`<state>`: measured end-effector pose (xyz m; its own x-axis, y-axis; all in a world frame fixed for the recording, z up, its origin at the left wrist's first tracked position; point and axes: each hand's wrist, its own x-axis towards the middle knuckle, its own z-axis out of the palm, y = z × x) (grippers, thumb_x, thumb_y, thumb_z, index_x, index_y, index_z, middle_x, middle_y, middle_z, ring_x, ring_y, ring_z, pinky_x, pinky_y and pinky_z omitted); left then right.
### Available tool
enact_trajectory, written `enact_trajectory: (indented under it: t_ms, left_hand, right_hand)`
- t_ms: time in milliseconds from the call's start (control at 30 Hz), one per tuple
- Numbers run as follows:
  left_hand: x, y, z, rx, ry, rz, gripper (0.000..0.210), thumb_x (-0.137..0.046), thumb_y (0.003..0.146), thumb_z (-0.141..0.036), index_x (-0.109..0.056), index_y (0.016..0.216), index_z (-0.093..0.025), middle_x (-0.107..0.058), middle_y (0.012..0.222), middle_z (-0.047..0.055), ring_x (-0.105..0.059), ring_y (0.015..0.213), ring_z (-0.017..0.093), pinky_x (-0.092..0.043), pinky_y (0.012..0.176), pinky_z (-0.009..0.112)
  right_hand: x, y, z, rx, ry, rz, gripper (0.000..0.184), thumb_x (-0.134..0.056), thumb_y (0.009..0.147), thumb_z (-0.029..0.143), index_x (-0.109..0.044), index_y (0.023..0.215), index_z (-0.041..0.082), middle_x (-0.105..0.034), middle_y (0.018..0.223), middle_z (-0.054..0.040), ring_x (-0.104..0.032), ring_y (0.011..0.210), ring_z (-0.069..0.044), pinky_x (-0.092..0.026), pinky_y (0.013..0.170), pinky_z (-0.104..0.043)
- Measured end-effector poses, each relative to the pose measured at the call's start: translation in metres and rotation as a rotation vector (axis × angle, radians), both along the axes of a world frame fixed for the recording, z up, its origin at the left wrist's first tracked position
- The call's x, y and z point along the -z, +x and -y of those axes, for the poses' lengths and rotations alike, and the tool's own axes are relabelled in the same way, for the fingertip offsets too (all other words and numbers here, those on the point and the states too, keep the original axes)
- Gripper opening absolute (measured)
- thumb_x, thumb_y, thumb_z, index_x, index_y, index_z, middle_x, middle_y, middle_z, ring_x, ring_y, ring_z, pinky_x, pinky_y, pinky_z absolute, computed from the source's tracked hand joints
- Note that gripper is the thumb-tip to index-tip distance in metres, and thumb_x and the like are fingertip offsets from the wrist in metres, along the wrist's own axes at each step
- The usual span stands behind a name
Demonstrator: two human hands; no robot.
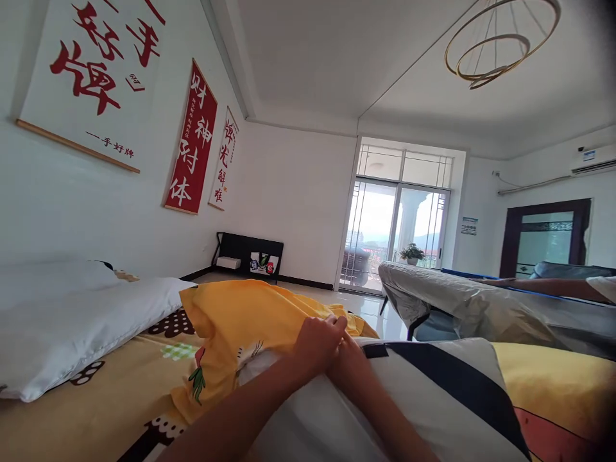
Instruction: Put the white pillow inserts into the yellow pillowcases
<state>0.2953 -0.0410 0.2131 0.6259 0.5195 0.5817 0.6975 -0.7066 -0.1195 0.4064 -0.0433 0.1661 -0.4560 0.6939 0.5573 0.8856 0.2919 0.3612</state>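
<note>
A yellow printed pillowcase (260, 308) lies spread ahead of me on the bed, its edge reaching round a white pillow (298, 417). My left hand (315, 340) and my right hand (342, 328) meet at the pillowcase's near edge, both closed with fingers bent. They appear to grip its cloth, though the fingertips are hidden. Beneath my forearms is the white pillow, partly inside or under the yellow cloth; I cannot tell which. Close by on the right rests a grey-white pillow with a dark stripe (433, 372).
Another white pillow (96, 327) lies left on the patterned bedsheet (110, 398). A yellow and pink cushion (553, 391) is at the right. Beyond stands a plastic-covered table (462, 298), with another person's arm (543, 287) over it. A black rack (248, 253) stands by the far wall.
</note>
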Motion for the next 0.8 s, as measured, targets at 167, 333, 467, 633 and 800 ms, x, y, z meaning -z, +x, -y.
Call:
enact_trajectory:
  t_ms: [167, 333, 467, 633, 800]
  left_hand:
    - [0.032, -0.030, -0.023, -0.181, 0.079, 0.259, 0.046, -0.047, 0.080, -0.014, -0.047, 0.127, -0.015, -0.058, 0.119, 0.014, -0.053, 0.107, 0.029, -0.045, 0.086, 0.042]
    - [0.028, -0.050, -0.051, -0.313, -0.157, 0.491, 0.030, -0.047, 0.080, -0.015, -0.058, 0.108, -0.013, -0.060, 0.111, 0.015, -0.052, 0.107, 0.031, -0.041, 0.085, 0.043]
    - [0.014, -0.053, -0.054, -0.206, -0.208, 0.565, 0.020, -0.047, 0.080, -0.014, -0.058, 0.096, -0.020, -0.066, 0.092, 0.004, -0.060, 0.086, 0.018, -0.041, 0.073, 0.027]
    - [0.013, -0.042, -0.045, 0.074, -0.168, 0.776, 0.012, -0.049, 0.070, -0.010, -0.054, 0.076, -0.020, -0.063, 0.080, 0.001, -0.055, 0.077, 0.016, -0.038, 0.068, 0.026]
    - [0.023, -0.022, -0.030, 0.330, -0.180, 0.818, 0.015, -0.047, 0.066, -0.008, -0.053, 0.074, -0.020, -0.061, 0.076, 0.000, -0.053, 0.074, 0.015, -0.038, 0.066, 0.025]
  right_hand:
    - [0.011, 0.018, 0.007, 0.042, 0.125, 0.088, 0.033, -0.050, 0.088, 0.011, -0.063, 0.116, 0.022, -0.069, 0.106, -0.0078, -0.063, 0.096, -0.024, -0.044, 0.087, -0.039]
    - [0.009, 0.019, 0.028, 0.033, 0.289, 0.068, 0.046, -0.057, 0.084, 0.022, -0.051, 0.129, 0.017, -0.067, 0.101, -0.0086, -0.061, 0.090, -0.024, -0.042, 0.083, -0.039]
    - [0.005, 0.019, 0.040, 0.031, 0.424, -0.053, 0.038, -0.052, 0.087, 0.033, -0.054, 0.121, 0.015, -0.066, 0.095, -0.0089, -0.058, 0.085, -0.024, -0.041, 0.079, -0.038]
    - [0.010, 0.009, 0.040, -0.165, 0.521, 0.012, 0.027, -0.039, 0.088, 0.009, -0.060, 0.102, 0.018, -0.064, 0.080, -0.0042, -0.056, 0.077, -0.019, -0.037, 0.076, -0.033]
    - [0.029, -0.013, 0.029, -0.168, 0.541, 0.103, 0.030, -0.039, 0.085, 0.005, -0.063, 0.098, 0.017, -0.063, 0.078, -0.0055, -0.054, 0.074, -0.020, -0.037, 0.073, -0.036]
